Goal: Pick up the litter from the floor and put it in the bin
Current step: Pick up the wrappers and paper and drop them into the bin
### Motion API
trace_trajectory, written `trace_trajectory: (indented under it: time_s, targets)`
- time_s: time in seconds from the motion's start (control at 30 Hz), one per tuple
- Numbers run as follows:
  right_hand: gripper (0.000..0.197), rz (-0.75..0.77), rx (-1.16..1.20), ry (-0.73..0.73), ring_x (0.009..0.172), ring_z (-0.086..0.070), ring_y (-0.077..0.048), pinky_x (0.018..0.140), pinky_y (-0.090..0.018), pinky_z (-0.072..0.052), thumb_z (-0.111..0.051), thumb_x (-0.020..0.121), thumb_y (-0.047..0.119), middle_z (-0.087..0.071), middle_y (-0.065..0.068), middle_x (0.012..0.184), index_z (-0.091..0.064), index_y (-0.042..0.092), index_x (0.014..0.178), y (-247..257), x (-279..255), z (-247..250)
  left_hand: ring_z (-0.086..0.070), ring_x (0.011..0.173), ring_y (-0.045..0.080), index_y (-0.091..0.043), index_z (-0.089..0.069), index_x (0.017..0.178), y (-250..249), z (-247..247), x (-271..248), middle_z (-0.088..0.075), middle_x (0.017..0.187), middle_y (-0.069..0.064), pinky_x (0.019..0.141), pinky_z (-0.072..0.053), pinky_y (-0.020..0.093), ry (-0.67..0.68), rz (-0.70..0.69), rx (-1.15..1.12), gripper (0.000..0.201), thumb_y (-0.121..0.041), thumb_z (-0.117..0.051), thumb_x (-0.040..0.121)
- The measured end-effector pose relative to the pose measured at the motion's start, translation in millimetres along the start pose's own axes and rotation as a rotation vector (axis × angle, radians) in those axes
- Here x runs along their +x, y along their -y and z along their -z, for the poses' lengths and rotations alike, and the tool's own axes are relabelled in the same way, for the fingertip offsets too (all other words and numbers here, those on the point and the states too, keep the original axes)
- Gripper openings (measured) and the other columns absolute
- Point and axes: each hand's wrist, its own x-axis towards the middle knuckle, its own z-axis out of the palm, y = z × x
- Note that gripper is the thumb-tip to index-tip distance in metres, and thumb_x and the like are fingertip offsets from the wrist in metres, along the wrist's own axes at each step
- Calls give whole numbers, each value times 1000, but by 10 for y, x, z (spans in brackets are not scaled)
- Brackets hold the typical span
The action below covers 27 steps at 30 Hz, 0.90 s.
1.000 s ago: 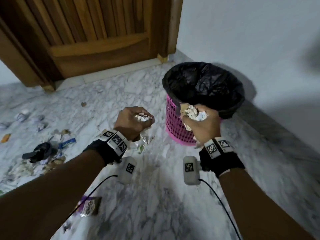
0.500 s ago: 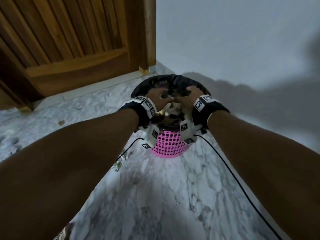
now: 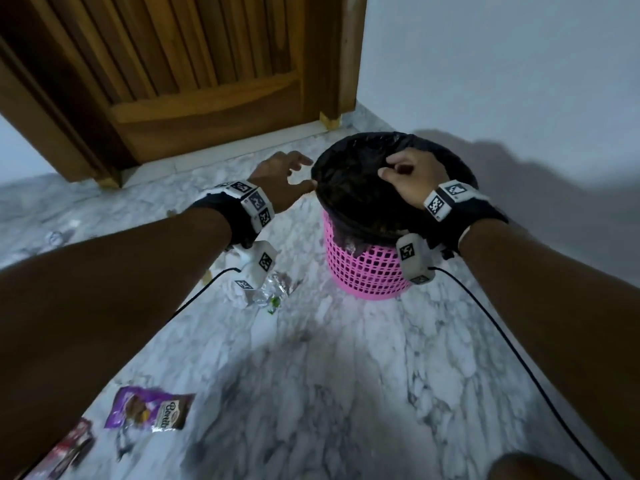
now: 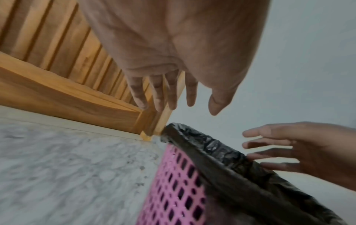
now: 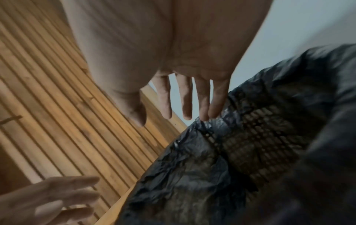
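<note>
From the head view, the pink bin [image 3: 367, 271] with its black liner [image 3: 349, 202] stands on the marble floor [image 3: 346, 375] near the door [image 3: 173, 81]. The right hand [image 3: 410, 180] hangs over the bin's mouth, fingers loosely bent, holding nothing. The left hand [image 3: 282, 180] is just left of the bin, fingers spread and empty, thumb close to the liner's rim. Litter lies on the floor on the near left side of the bin: a clear wrapper [image 3: 273, 292] close to its base, a purple packet [image 3: 152, 408] farther toward the camera, a red wrapper [image 3: 71, 452] beyond that.

In the left wrist view, the left hand [image 4: 173, 60] is spread, fingers straight, above the floor [image 4: 67, 167] beside the bin [image 4: 173, 190]. The right hand [image 4: 300, 150] reaches over the liner [image 4: 231, 167], fingers extended.

In the right wrist view, the right hand [image 5: 163, 60] is released, fingers straight, above the liner [image 5: 231, 167]. The left hand [image 5: 50, 196] shows blurred left of the bin, empty. What lies inside the bin is too dark to make out.
</note>
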Motion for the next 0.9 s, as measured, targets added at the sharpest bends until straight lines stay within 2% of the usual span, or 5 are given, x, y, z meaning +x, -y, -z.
trace_trajectory:
  time_s: [0.13, 0.4, 0.5, 0.67, 0.9]
  targets:
    - [33, 150, 20, -68, 102, -64, -14, 93, -32, -51, -69, 83, 39, -68, 0, 112, -66, 22, 112, 456, -185, -296, -59, 113, 21, -28, -57, 133, 580, 314, -361, -58, 130, 3, 92, -48, 36, -6, 59, 58, 46, -47, -66, 91]
    - [35, 322, 6, -2, 99, -60, -13, 89, -33, -52, -70, 79, 28, -60, -4, 116, -64, 20, 112, 1144, -596, -1234, -56, 116, 25, -29, -56, 133, 1964, 664, -1226, -53, 130, 5, 95, -47, 39, 28, 266, 93, 45, -40, -67, 92]
    - [42, 273, -17, 41, 98, -61, -20, 90, -40, -53, -67, 75, 38, -59, -5, 115, -63, 21, 113, 1376, -753, -1697, -56, 118, 28, -29, -55, 135, 2439, 722, -1569, -51, 132, 7, 97, -46, 40, 61, 313, 90, 47, -40, -68, 91]
    - [59, 84, -101, 180, 109, -59, -31, 92, -38, -50, -73, 79, 40, -49, -11, 128, -49, 23, 131, 1677, -1038, -2398, -52, 121, 33, -29, -53, 136, 3196, 859, -2232, -47, 133, 11, 102, -46, 47, 112, 457, 74, 55, -44, -72, 86]
    - [119, -230, -102, 232, 134, -35, -44, 106, -51, -41, -83, 50, 66, -14, -9, 152, -11, 51, 144, 1507, -1466, -3286, -24, 136, 42, -41, -33, 149, 3835, 780, -2888, -19, 150, 10, 111, -34, 59, 154, 550, 233, 110, -71, -82, 55]
